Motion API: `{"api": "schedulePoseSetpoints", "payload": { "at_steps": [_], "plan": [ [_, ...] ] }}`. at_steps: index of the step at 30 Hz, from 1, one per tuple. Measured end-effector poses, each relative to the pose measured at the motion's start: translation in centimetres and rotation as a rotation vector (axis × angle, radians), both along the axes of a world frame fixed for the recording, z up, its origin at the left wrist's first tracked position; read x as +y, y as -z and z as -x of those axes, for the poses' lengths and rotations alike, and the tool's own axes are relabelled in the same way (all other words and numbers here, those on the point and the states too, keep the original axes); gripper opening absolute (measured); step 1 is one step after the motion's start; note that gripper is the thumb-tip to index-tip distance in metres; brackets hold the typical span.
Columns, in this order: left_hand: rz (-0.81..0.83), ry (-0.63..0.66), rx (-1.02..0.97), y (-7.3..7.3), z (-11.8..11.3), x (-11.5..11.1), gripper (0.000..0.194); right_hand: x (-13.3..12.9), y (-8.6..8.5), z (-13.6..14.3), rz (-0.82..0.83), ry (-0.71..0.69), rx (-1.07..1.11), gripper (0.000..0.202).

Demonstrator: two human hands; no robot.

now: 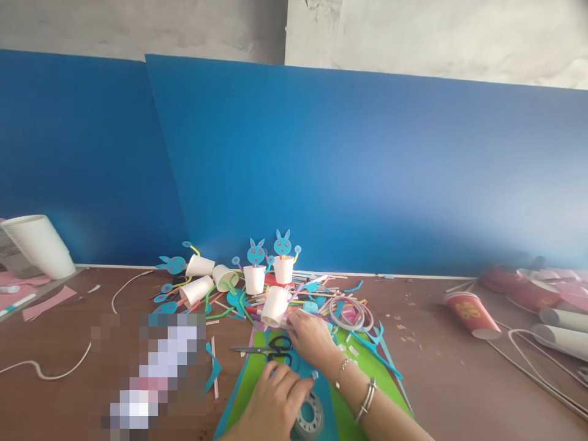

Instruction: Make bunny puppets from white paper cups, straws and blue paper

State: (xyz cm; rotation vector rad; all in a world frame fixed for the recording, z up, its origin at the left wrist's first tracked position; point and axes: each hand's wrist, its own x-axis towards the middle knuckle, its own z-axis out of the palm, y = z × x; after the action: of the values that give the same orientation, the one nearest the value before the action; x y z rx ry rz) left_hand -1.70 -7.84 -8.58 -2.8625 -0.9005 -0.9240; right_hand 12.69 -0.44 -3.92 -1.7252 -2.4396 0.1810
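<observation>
My left hand (275, 398) is low over the green and blue sheets (342, 392), its fingers loosely apart. A small pale piece is at its thumb tip, and a clear tape roll (309, 416) lies beside the thumb. Black-handled scissors (257, 350) lie just beyond. My right hand (312, 337) reaches farther, fingers bent together beside a tilted white paper cup (275, 305); what they pinch is hidden. Behind, two upright cups (254, 280) (283, 271) carry blue rabbit heads.
More white cups (196, 290) lie on their sides at the left, among straws and blue paper scraps (214, 367). Stacked cups (39, 246) stand far left. A red cup (472, 315) and white cables lie right. A blue panel (344, 171) rises behind.
</observation>
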Motion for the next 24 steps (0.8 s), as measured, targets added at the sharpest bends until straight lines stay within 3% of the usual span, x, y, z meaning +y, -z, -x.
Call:
{"api": "schedulePoseSetpoints", "payload": {
  "at_steps": [2,4,7,10,13,16,20,24],
  "plan": [
    [0.125,-0.051,-0.079,-1.2,0.5,0.2,0.05,0.1,-0.1,-0.2,0.016,-0.018,0.034,0.018],
    [0.174,-0.181,-0.195,-2.1,1.1,0.7,0.026,0.2,-0.6,-0.7,0.025,-0.043,0.083,0.017],
    [0.178,-0.354,-0.316,-2.4,1.9,1.9,0.029,0.0,-2.4,-2.0,0.019,-0.074,0.169,0.018],
    [0.16,-0.416,-0.363,-2.0,2.3,3.0,0.035,-0.9,-4.7,-2.9,-0.009,-0.081,0.339,0.019],
    [0.169,-0.367,-0.353,-1.7,2.2,3.3,0.034,-2.4,-6.6,-2.8,0.025,-0.128,0.556,0.018],
    [0.227,-0.275,-0.375,-1.6,2.0,3.0,0.03,-3.5,-7.2,-2.0,0.084,-0.153,0.723,0.017],
    [0.355,-0.21,-0.439,-1.6,1.9,2.4,0.028,-3.6,-6.4,-0.8,0.205,-0.086,0.981,0.011],
    [0.409,-0.16,-0.401,-1.3,2.0,2.0,0.028,-3.1,-4.8,0.0,0.352,-0.051,1.048,0.01]
  ]
}}
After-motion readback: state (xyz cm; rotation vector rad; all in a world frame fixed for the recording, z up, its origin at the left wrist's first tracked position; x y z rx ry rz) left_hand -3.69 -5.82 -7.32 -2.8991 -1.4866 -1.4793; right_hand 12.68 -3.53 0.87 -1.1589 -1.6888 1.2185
